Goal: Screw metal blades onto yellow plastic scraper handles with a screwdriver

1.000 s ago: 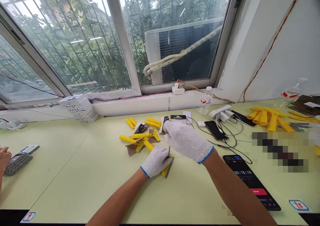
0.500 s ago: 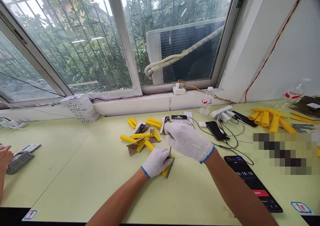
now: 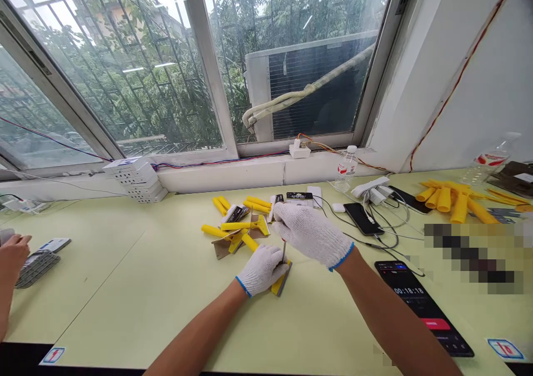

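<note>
My left hand (image 3: 261, 269), in a white knitted glove, is closed on a yellow scraper (image 3: 277, 288) and presses it to the table. The scraper's yellow head and grey blade edge show below the fingers; the hand covers its middle. Just above, my gloved right hand (image 3: 311, 234) is wrapped round a screwdriver (image 3: 284, 250). Only its thin shaft is visible, upright and pointing down at the scraper; its handle is hidden in the fist. Beyond both hands lies a loose pile of yellow scrapers (image 3: 245, 227) with black-labelled blade packs (image 3: 236, 214) among them.
Phones (image 3: 425, 306) and tangled white and black cables (image 3: 381, 209) lie to the right. Yellow handles (image 3: 458, 198) are heaped at the far right beside a bottle (image 3: 489, 162). White boxes (image 3: 137, 180) are stacked by the window. At left, another person's hand (image 3: 15, 256) is near a grey plastic tray (image 3: 38, 269).
My right hand has turned very slightly over the scraper, while my left stays in place. The other person's hand at the left has come further into view, now holding something pale.
</note>
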Demonstrator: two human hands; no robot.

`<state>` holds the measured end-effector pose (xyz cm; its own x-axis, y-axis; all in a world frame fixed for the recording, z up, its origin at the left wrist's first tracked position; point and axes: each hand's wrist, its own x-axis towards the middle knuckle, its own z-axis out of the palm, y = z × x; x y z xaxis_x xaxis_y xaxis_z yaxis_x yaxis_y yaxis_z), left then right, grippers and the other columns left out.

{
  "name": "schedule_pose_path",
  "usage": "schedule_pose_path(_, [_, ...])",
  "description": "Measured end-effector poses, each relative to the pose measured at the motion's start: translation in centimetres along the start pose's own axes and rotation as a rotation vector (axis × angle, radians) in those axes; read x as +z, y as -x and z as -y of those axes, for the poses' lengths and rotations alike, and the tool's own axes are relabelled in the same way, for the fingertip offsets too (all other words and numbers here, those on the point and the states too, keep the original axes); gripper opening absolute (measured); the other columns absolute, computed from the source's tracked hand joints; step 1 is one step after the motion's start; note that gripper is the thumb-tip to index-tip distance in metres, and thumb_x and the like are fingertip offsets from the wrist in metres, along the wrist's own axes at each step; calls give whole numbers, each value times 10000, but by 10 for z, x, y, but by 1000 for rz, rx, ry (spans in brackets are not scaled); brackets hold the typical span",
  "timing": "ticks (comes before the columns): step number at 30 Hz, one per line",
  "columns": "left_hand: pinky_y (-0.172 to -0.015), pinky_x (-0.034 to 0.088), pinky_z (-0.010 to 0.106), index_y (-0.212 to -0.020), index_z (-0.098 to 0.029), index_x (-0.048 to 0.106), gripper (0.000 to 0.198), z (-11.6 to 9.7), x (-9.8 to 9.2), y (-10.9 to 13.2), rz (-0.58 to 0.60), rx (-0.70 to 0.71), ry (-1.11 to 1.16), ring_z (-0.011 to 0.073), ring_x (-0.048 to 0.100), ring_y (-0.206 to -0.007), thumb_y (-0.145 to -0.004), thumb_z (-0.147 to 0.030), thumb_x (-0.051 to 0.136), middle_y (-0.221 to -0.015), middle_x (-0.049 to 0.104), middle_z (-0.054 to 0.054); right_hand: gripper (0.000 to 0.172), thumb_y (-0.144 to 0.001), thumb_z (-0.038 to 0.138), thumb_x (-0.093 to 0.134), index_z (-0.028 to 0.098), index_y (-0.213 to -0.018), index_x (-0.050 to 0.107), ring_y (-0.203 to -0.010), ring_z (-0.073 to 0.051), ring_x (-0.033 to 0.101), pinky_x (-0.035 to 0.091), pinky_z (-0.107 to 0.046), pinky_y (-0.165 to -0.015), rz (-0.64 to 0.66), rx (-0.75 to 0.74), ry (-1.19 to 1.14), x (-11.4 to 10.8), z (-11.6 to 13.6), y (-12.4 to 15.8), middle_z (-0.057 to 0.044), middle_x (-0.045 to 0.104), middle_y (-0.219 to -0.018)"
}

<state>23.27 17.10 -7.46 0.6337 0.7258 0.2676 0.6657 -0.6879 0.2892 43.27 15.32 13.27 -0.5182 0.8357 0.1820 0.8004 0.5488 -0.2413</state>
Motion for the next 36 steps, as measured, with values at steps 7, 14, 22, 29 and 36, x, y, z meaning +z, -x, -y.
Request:
schedule_pose_path(7, [-818, 445, 372, -963, -235, 679, 138, 0, 1, 0, 1, 5, -9, 248, 665, -918, -1053, -338, 660, -980, 722, 58, 227, -1047, 226, 502, 126, -1086, 702, -835, -102, 582, 346, -243, -761, 56, 1, -53, -9, 3, 6, -86, 709, -1002])
schedule_pose_path(14, [-808, 440, 369, -935, -230, 660, 181, -1, -2, 1, 6, 4, 10, 231, 650, -892, -1067, -353, 657, -956, 707, 47, 365, -1111, 326, 439, 105, -1168, 723, -858, -123, 602, 350, -248, -787, 29, 62, -41, -8, 4, 1, -146, 706, -1071])
schedule_pose_path(22, [-845, 461, 378, -990, -238, 699, 163, 1, 1, 0, -5, 10, 9, 248, 672, -926, -1075, -359, 630, -983, 727, 56, 248, -1039, 226, 486, 135, -1094, 710, -764, -89, 485, 270, -260, -744, 43, -13, -77, -9, 1, 7, -82, 705, -985])
schedule_pose_path(29, [-826, 451, 364, -923, -224, 665, 179, 0, 0, 0, 2, -2, -6, 235, 656, -891, -1054, -345, 670, -953, 711, 51, 324, -1095, 389, 437, 167, -1046, 667, -889, -114, 507, 251, -276, -790, -28, 12, -58, 7, -8, -1, -54, 700, -1033])
schedule_pose_path(36, [-843, 463, 372, -951, -234, 694, 186, 1, 2, 0, -6, 8, 2, 245, 668, -911, -1070, -362, 631, -960, 723, 58, 208, -1019, 221, 475, 183, -1059, 676, -877, -99, 486, 250, -266, -792, 15, -46, -125, 2, -6, 3, -30, 699, -1021])
